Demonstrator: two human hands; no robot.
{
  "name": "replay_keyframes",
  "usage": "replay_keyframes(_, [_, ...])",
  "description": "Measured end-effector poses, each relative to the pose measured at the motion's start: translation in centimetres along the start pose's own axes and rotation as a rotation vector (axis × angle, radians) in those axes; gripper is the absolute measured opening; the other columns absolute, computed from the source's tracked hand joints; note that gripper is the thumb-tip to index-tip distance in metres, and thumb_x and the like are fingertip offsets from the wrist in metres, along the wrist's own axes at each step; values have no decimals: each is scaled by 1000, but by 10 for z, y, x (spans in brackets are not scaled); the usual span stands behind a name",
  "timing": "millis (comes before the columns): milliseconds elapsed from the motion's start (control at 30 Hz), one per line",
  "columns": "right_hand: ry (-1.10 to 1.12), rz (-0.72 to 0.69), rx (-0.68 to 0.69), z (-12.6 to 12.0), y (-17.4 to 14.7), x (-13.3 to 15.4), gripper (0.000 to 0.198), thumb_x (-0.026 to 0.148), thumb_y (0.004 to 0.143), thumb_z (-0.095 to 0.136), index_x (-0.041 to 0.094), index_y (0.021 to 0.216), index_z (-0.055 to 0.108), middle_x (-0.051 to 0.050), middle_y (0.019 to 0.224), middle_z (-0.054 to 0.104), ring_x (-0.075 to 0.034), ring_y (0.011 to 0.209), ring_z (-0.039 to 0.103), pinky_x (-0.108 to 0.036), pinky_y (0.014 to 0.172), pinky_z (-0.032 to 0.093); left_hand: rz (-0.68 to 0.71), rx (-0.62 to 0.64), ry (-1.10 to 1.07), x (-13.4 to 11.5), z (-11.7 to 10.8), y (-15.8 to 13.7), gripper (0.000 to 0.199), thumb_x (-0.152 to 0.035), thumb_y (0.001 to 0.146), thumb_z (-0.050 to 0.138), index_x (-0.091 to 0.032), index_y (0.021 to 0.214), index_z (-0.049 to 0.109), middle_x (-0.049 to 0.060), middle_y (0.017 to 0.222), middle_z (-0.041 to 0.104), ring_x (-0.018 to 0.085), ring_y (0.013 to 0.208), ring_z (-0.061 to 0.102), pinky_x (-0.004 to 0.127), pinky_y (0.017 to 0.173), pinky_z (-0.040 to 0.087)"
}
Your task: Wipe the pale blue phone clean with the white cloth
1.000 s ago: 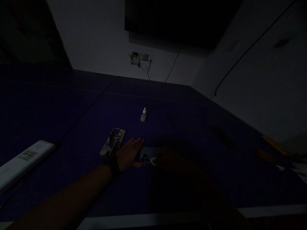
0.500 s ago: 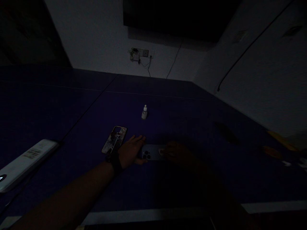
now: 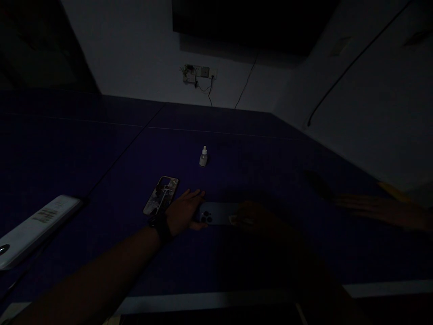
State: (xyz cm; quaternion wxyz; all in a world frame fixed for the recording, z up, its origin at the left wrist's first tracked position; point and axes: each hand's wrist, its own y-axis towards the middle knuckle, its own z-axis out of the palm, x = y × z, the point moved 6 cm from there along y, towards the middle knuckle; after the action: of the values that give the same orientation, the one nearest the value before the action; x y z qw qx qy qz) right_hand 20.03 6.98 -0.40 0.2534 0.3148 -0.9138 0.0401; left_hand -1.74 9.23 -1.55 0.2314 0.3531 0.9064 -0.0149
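A smartphone (image 3: pixel 219 213) lies back up on the dark blue table (image 3: pixel 162 262), its camera lenses toward the left. My left hand (image 3: pixel 184 210), with a dark watch on the wrist, braces the lens end between thumb and stretched fingers. On the phone's right part, my right hand (image 3: pixel 252 214) is closed on a small pale wipe (image 3: pixel 233 220); deep shadow hides most of those fingers. A phone case (image 3: pixel 161 196) with a printed picture rests just left of my left hand. Farther back stands a small dropper bottle (image 3: pixel 203 158) with a white top.
A long white device (image 3: pixel 40 225) lies at the left, with a cable near it. From the right reaches another person's hand (image 3: pixel 379 210), close to a dark flat object (image 3: pixel 318 184). A yellow thing (image 3: pixel 394 192) is behind it. Wall sockets (image 3: pixel 198 72) hold plugged cables.
My right hand and the wipe have slid slightly right along the phone. My left hand stays in place. The other person's hand now reaches farther in from the right.
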Motion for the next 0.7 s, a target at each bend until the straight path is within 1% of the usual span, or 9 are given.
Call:
replay_keyframes(100, [30,64,-23,-8,-7,-10,25,38,95,55,22,92,75,-7,92,67,-19,84,64,-32,75,51,2,-3,-10,1,1,0,91,-47,67,81,-17,142,40,15,141,56,31,143,36,50,121,20])
replay_keyframes(167, [28,75,-31,-8,-7,-10,29,39,97,51,23,94,74,-7,93,66,-19,85,64,-32,75,51,2,-6,-9,3,3,0,92,-47,67,82,-17,143,39,15,141,56,31,143,36,50,121,20])
replay_keyframes(233, [38,60,-7,-4,-4,-6,28,40,97,50,25,98,74,-7,99,67,-19,90,64,-32,79,51,6,-11,-5,5,5,0,93,-47,67,81,-17,143,38,15,141,56,31,143,37,51,121,21])
replay_keyframes(333, [68,36,55,2,-3,-5,25,41,94,56,25,98,75,-6,101,67,-20,93,63,-33,82,50,19,-24,2,5,6,0,91,-47,68,81,-17,142,38,15,142,55,32,142,38,51,120,21])
replay_keyframes(400, [73,77,45,1,-5,-11,25,42,92,58,24,96,75,-7,98,67,-20,90,63,-33,80,51,24,-24,4,5,6,0,89,-47,67,81,-18,141,40,14,143,54,31,142,38,51,120,21])
replay_keyframes(467, [63,125,1,-3,-5,-19,26,40,93,57,23,97,75,-7,95,67,-20,87,64,-33,79,51,22,-25,1,5,5,0,90,-48,67,81,-19,141,39,14,143,54,31,142,38,51,120,21])
replay_keyframes(533, [47,116,-12,-5,-5,-20,25,38,93,55,23,97,75,-8,96,67,-21,90,64,-35,81,50,14,-26,-4,4,3,0,92,-48,68,80,-19,143,37,14,142,55,31,142,38,51,120,22])
replay_keyframes(600, [57,77,22,-5,-6,-17,24,38,92,57,23,97,75,-8,99,67,-21,92,64,-35,82,50,6,-18,-7,3,2,-1,92,-46,68,80,-18,144,36,15,141,56,31,142,38,51,120,22])
replay_keyframes(700, [101,115,51,-10,-9,-15,26,42,91,58,22,89,75,-6,93,67,-19,83,64,-31,73,50,9,-7,-11,2,2,-1,91,-46,69,80,-17,144,37,15,142,55,31,142,38,51,120,21])
